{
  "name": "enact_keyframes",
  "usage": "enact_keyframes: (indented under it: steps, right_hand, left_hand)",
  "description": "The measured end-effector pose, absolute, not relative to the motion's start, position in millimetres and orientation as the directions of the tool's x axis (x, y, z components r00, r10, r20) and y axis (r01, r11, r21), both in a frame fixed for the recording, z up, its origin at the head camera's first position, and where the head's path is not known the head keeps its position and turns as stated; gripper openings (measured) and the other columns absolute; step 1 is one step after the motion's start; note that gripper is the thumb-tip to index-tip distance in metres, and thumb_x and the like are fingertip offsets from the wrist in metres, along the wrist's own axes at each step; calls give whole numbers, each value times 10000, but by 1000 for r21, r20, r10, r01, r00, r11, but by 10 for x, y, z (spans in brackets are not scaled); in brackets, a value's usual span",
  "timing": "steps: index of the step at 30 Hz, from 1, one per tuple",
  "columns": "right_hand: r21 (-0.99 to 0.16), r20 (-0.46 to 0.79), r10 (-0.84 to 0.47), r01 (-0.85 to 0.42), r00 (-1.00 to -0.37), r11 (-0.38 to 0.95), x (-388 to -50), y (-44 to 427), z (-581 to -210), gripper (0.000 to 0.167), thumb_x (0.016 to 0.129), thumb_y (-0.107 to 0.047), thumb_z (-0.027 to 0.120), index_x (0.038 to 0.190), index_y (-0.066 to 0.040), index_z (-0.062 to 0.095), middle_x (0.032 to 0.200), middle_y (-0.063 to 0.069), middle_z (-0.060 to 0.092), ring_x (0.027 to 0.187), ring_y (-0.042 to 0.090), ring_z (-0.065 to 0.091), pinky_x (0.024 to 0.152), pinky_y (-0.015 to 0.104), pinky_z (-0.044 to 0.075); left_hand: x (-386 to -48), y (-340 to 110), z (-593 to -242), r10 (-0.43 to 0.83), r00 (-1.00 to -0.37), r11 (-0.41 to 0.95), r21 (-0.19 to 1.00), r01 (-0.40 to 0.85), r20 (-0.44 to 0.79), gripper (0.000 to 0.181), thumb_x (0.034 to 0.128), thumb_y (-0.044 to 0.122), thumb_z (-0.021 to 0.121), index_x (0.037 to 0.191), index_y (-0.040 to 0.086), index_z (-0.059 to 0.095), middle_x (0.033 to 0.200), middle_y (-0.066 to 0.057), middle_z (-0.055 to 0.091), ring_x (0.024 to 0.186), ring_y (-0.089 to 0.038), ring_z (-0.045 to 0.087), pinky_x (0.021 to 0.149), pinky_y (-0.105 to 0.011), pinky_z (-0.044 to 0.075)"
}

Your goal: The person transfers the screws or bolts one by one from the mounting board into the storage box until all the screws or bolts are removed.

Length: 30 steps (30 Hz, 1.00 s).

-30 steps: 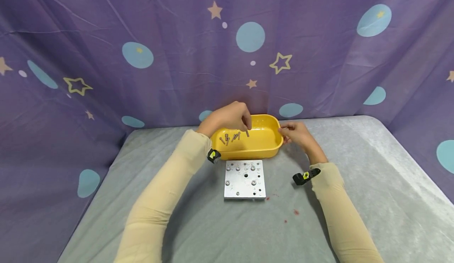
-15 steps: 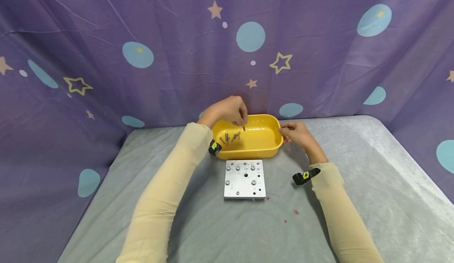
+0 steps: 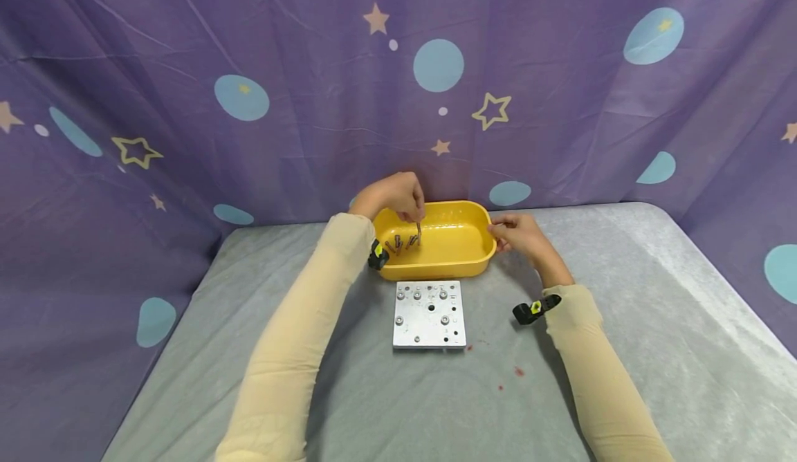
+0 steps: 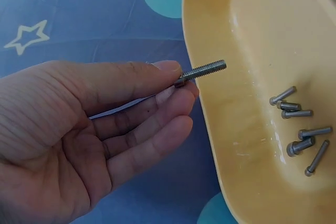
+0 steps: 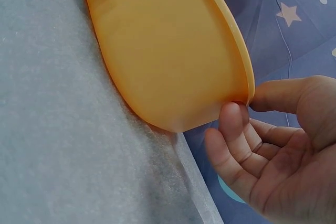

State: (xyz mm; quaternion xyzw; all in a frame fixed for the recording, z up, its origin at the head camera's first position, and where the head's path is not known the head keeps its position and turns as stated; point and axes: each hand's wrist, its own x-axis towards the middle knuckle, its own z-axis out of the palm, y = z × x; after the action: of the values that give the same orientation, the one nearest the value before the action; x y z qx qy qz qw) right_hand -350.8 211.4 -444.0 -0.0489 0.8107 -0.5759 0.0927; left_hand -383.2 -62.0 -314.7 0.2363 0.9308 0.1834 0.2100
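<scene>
Over the back left of the yellow tray (image 3: 461, 241), my left hand (image 3: 395, 196) pinches a screw (image 4: 207, 70) between thumb and fingertips. In the left wrist view its head end is at the fingertips and its threaded shank sticks out towards the tray. Several loose screws (image 4: 301, 146) lie on the tray's floor, at the left in the head view. My right hand (image 3: 523, 234) grips the tray's right end; in the right wrist view the thumb and fingers pinch its rim (image 5: 250, 85).
A square metal plate (image 3: 429, 324) with holes and several socket-head screws set in it lies just in front of the tray. Both rest on a grey cloth-covered table (image 3: 349, 407). Behind the table hangs a purple curtain (image 3: 311, 102).
My left hand has moved left over the tray, with the screw still in its fingers. The right hand, tray and plate stay where they were.
</scene>
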Motion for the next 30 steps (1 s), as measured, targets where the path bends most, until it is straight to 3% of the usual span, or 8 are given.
enact_keyframes:
  steps: [7, 15, 25, 30]
  right_hand:
    - [-951, -89, -194, 25, -977, 308, -3494, 2102, -4416, 434, 1020, -158, 579, 1320, 155, 557, 952, 119, 661, 666, 63, 615, 686, 281, 599]
    - [-951, -86, -191, 24, -978, 307, -3490, 2098, -4421, 421, 1016, -152, 580, 1306, 153, 568, 927, 100, 658, 669, 73, 615, 692, 288, 602]
    - [-948, -86, -179, 25, -980, 319, -3525, 2110, -4455, 398, 1015, -150, 581, 1291, 136, 591, 881, 67, 653, 659, 84, 617, 667, 279, 594]
    - [-948, -84, -181, 23, -980, 319, -3521, 2114, -4449, 397, 1015, -149, 581, 1293, 133, 592, 878, 73, 660, 655, 76, 614, 658, 253, 583]
  left_hand:
    - [-3909, -607, -3222, 475, -818, 836, 457, 303, -326, 102, 895, 18, 692, 881, -22, 785, 903, -187, 775, 713, -199, 713, 825, -388, 613]
    - [-3982, -595, -3360, 406, -830, 866, 451, 216, -382, 98, 883, -3, 690, 911, -30, 780, 773, -91, 743, 945, -367, 744, 867, -421, 607]
    - [-4023, -608, -3491, 386, -828, 870, 459, 179, -407, 96, 875, -22, 668, 825, -28, 749, 723, -82, 699, 845, -333, 736, 901, -472, 593]
    - [-4054, -643, -3556, 361, -824, 877, 460, 141, -436, 86, 861, -10, 672, 788, -24, 714, 714, -93, 677, 715, -253, 684, 940, -504, 569]
